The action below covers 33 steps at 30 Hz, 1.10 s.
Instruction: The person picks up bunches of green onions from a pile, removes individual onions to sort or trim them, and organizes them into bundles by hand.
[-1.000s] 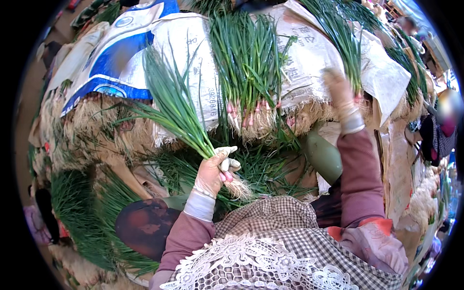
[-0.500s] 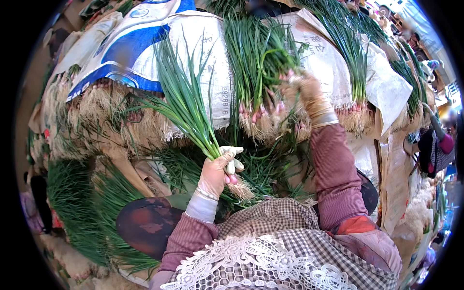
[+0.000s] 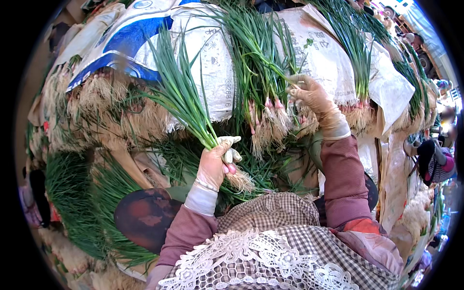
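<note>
My gloved left hand (image 3: 214,162) is closed around a bunch of spring onions (image 3: 186,99). Their green leaves slant up and to the left, while pink bulbs and pale stringy roots stick out below my fist. Farther forward on the right, my gloved right hand (image 3: 316,102) pinches a spring onion (image 3: 265,59) near its lower end, its leaves running up and left. Just beneath lies a loose heap of spring onions (image 3: 245,79) on white sacking, with pink bulbs and roots toward me. The pinched end is partly hidden by my fingers.
White woven sacks (image 3: 212,63) and a blue-and-white sack (image 3: 137,41) cover rows of rooted onions. Bundles (image 3: 75,203) stand at the left, another bundle (image 3: 360,72) lies at the right. Loose leaves (image 3: 261,169) litter the ground before my knees. A person (image 3: 435,157) sits far right.
My right hand has drawn slightly back and right, with a spring onion now stretched from its fingers. The heap's bulbs have shifted. My left hand keeps its bunch in nearly the same place.
</note>
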### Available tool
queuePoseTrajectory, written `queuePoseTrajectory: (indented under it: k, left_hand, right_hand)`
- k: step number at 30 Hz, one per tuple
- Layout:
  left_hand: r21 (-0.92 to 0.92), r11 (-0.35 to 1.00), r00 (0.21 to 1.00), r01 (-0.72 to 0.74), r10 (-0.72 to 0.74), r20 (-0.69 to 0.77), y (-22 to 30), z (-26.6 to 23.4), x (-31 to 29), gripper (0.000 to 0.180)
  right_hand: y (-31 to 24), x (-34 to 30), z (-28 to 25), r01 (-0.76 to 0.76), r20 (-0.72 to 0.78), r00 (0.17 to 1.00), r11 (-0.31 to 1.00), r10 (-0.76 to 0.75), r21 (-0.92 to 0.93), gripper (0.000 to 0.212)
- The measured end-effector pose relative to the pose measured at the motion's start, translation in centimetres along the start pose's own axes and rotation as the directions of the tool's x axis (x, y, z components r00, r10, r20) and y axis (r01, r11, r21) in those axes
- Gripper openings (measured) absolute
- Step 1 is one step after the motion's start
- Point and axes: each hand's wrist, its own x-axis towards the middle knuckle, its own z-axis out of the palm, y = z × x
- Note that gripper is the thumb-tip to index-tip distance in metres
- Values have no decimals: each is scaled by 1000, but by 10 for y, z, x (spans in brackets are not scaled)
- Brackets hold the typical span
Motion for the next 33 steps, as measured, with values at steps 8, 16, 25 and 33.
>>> queuePoseTrajectory:
  k: [8, 16, 25, 33]
  left_hand:
    - [-41, 996, 996, 79, -77, 34, -26, -9, 11, 30]
    - [96, 987, 982, 131, -142, 121, -32, 7, 8, 24]
    - [-144, 989, 999, 44, -39, 32, -39, 18, -3, 15]
    - [31, 998, 996, 56, -54, -65, -34, 19, -11, 16]
  right_hand:
    - [37, -55, 75, -168, 230, 964, 975, 131, 146, 18]
    - [49, -65, 86, 182, 568, 823, 933, 27, -309, 35]
    - [29, -45, 132, 296, -90, 885, 700, -457, -649, 28]
    - [51, -46, 114, -301, 619, 785, 864, -16, 404, 41]
